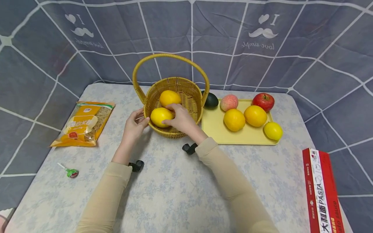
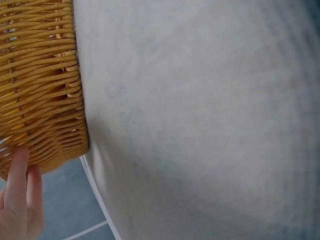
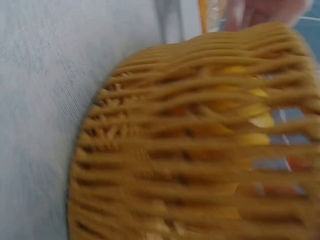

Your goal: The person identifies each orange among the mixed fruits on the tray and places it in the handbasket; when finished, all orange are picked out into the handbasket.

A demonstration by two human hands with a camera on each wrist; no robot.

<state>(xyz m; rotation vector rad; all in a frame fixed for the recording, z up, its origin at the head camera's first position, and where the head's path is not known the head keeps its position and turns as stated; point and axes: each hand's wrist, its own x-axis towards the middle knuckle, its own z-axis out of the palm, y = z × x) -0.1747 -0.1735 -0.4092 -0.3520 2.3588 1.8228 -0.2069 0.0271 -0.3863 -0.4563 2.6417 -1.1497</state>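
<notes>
A yellow wicker basket (image 1: 189, 106) with a tall arched handle stands near the back of the table. In it lie a yellow oval fruit (image 1: 161, 117) in front and an orange-yellow fruit (image 1: 170, 98) behind. My right hand (image 1: 183, 120) reaches inside and grips the front fruit between thumb and fingers. On the basket's left side, my left hand (image 1: 135, 124) holds the rim, thumb at the edge. The left wrist view shows fingers (image 2: 19, 175) against the outer weave. In the right wrist view, the blurred basket wall (image 3: 190, 150) hides most of the fruit.
A pale yellow tray (image 1: 214, 134) at right bears a peach (image 1: 229, 102), a red apple (image 1: 263, 102), two orange-yellow fruits (image 1: 234, 119) and a lemon (image 1: 273, 130). A dark green avocado (image 1: 211, 101) sits beside it. Around lie a noodle bag (image 1: 84, 124), a lollipop (image 1: 71, 172) and a pasta box (image 1: 322, 191).
</notes>
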